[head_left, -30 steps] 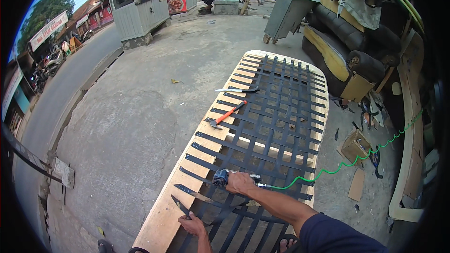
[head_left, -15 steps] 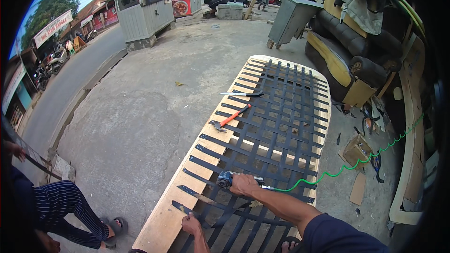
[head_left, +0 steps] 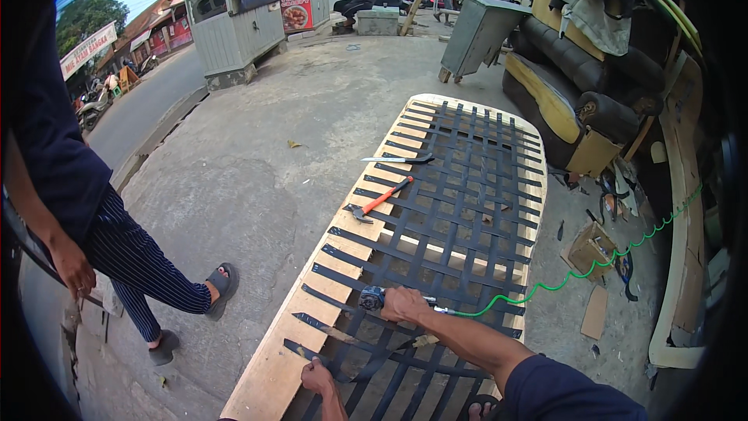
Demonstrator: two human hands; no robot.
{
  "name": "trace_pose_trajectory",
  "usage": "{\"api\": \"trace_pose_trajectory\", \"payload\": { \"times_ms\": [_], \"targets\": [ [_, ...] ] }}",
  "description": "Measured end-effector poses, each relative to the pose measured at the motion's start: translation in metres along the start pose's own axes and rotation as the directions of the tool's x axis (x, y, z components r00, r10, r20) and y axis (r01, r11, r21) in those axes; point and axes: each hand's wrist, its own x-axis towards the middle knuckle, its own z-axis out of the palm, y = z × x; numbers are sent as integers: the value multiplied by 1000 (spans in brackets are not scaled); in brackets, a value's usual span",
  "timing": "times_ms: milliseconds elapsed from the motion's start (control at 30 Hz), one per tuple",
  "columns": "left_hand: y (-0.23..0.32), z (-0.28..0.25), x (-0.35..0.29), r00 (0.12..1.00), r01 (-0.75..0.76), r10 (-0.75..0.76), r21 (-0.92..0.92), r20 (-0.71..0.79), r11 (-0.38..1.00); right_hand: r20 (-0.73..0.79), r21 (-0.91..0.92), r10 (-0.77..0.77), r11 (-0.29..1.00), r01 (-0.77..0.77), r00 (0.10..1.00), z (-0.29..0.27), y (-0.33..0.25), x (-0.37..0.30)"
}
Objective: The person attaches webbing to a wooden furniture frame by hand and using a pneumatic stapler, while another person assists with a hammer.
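In my right hand (head_left: 405, 306) is an air stapler (head_left: 372, 298), with a green coiled hose (head_left: 492, 309) running from it. It is held above the black webbing straps (head_left: 467, 210) woven across a pale wooden frame (head_left: 261, 390). My left hand (head_left: 317, 377) is at the frame's near left side, its fingers closed on a strap (head_left: 305, 352) beside the wood. A claw hammer (head_left: 383, 198) with an orange handle lies across the straps and left rail. Beyond it is a long pale-bladed tool (head_left: 389, 160) with a black end.
A person in striped trousers (head_left: 148, 265) walks at the left. On the right are a wooden box (head_left: 592, 248), loose tools, scraps and a stripped sofa (head_left: 573, 70). A grey cabinet (head_left: 479, 31) stands farther back; my sandalled foot (head_left: 481, 408) shows below.
The person in striped trousers has come forward, filling more of the left side. My hands and the stapler stay nearly in place; the view shifts slightly.
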Motion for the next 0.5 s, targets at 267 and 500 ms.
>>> {"api": "trace_pose_trajectory", "payload": {
  "times_ms": [267, 500],
  "targets": [
    [-7, 10, 8, 992, 127, -126, -57, 24, 990, 14, -7, 21, 1000, -21, 1000, -4, 0, 5],
    [-16, 13, 6, 994, 109, -107, -87, 19, 990, 27, -19, 46, 999, -46, 999, -10, -6, 1]
  ]
}}
